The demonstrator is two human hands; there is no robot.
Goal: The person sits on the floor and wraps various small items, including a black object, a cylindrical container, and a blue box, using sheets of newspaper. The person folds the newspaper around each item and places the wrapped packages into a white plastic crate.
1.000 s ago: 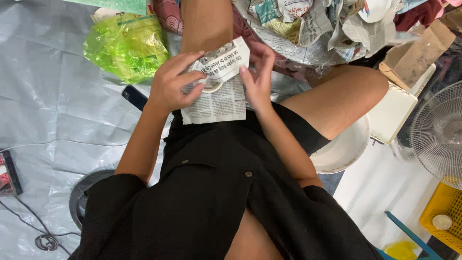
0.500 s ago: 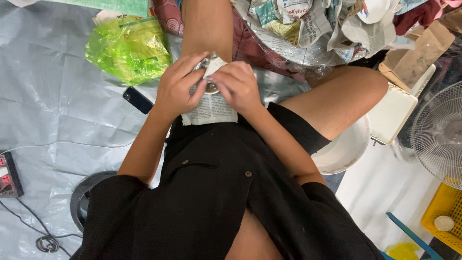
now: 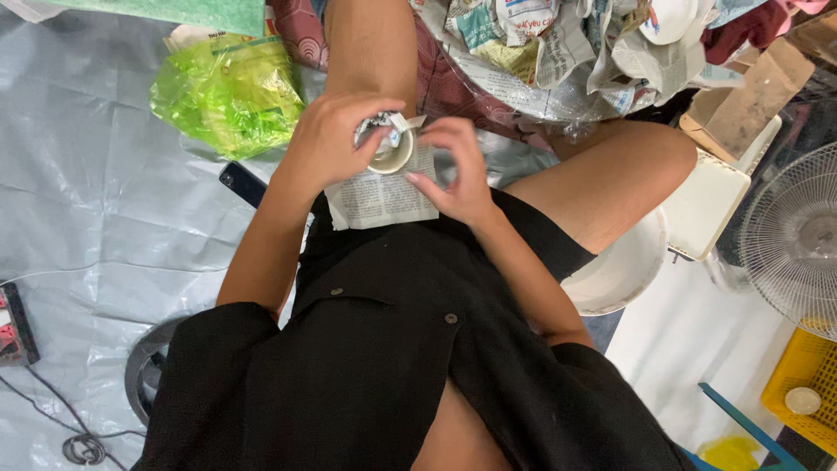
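Observation:
I sit on the floor with a sheet of newspaper (image 3: 381, 196) across my lap. A small round white cup (image 3: 391, 155) rests on it, partly wrapped in the paper. My left hand (image 3: 330, 139) grips the cup's left side and pinches crumpled paper over its rim. My right hand (image 3: 459, 167) holds the right side of the cup and the paper's edge. Both hands are close together over my left thigh.
A green plastic bag (image 3: 228, 91) lies on the grey tarp (image 3: 87, 201) to the left, next to a dark phone (image 3: 242, 183). A heap of crumpled newspaper (image 3: 558, 44) is ahead. A white bowl (image 3: 621, 270), a fan (image 3: 793, 240) and a yellow crate (image 3: 806, 384) are at right.
The flat sheet was folded up around the cup. My hands closed in together over it, and the cup's open rim now shows between them.

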